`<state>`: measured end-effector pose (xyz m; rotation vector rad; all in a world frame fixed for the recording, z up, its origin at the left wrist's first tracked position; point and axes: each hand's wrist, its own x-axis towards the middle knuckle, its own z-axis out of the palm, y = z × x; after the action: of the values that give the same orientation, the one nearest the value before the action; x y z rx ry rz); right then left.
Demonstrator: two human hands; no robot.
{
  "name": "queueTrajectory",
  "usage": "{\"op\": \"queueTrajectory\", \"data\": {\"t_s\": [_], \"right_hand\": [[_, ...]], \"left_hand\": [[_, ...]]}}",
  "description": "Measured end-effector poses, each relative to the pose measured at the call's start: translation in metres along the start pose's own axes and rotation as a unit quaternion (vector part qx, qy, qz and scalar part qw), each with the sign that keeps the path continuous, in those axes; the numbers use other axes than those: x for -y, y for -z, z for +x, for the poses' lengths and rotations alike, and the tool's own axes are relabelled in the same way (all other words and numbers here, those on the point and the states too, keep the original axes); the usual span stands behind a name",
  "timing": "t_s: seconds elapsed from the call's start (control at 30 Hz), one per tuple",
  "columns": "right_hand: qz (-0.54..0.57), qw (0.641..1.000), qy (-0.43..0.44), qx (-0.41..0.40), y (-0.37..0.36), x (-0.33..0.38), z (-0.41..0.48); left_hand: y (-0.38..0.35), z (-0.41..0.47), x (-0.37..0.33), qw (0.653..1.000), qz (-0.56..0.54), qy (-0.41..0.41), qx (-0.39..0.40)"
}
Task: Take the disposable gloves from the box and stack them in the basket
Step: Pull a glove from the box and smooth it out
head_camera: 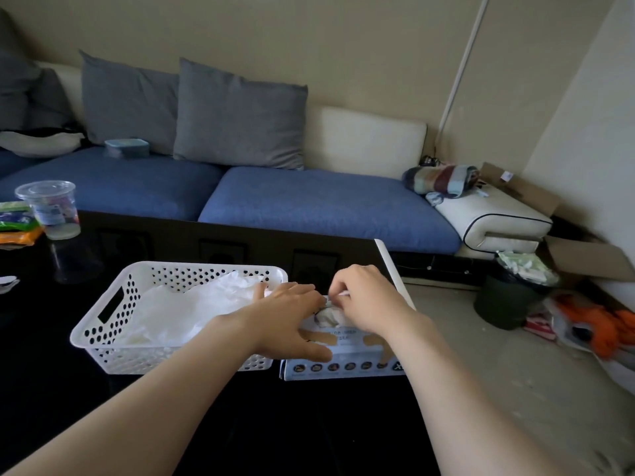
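A white perforated basket [103, 333] stands on the black table with a pile of clear disposable gloves [192, 304] inside it. Right beside it lies the pale glove box [347, 367], printed with icons along its front. My left hand [292, 321] lies flat across the box top, fingers spread and pressing it down. My right hand [367, 297] is curled over the box opening and pinches a glove [331, 316] that bulges out of the slot.
A clear plastic cup [51, 207] and snack packets [15, 221] stand at the table's far left. A blue sofa [309, 204] with grey cushions runs behind. A dark bin [508, 297], cardboard boxes and an orange toy [604, 334] sit on the floor at the right.
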<state>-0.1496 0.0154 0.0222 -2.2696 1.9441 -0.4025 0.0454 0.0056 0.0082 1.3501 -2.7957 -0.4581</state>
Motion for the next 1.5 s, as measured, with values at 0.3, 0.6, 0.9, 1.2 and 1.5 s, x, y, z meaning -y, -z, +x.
{"op": "queueTrajectory", "data": {"t_s": [0.3, 0.6, 0.9, 1.2, 1.5], "right_hand": [[0.178, 0.961, 0.031, -0.208, 0.008, -0.002, 0.0], [0.299, 0.854, -0.001, -0.425, 0.021, 0.009, -0.004], [0.22, 0.812, -0.014, -0.541, 0.032, 0.02, -0.003], [0.335, 0.789, -0.046, -0.513, 0.035, 0.039, -0.005], [0.268, 0.876, -0.202, -0.345, 0.03, 0.025, -0.006]], "left_hand": [[-0.005, 0.015, 0.006, 0.999, -0.039, -0.003, 0.037], [-0.004, 0.011, 0.003, 0.999, -0.023, 0.01, 0.043], [0.01, 0.002, 0.004, 0.976, -0.199, 0.03, -0.089], [0.021, -0.007, -0.007, 0.91, -0.37, 0.006, -0.186], [0.042, -0.016, -0.001, 0.774, -0.57, 0.055, -0.272]]}}
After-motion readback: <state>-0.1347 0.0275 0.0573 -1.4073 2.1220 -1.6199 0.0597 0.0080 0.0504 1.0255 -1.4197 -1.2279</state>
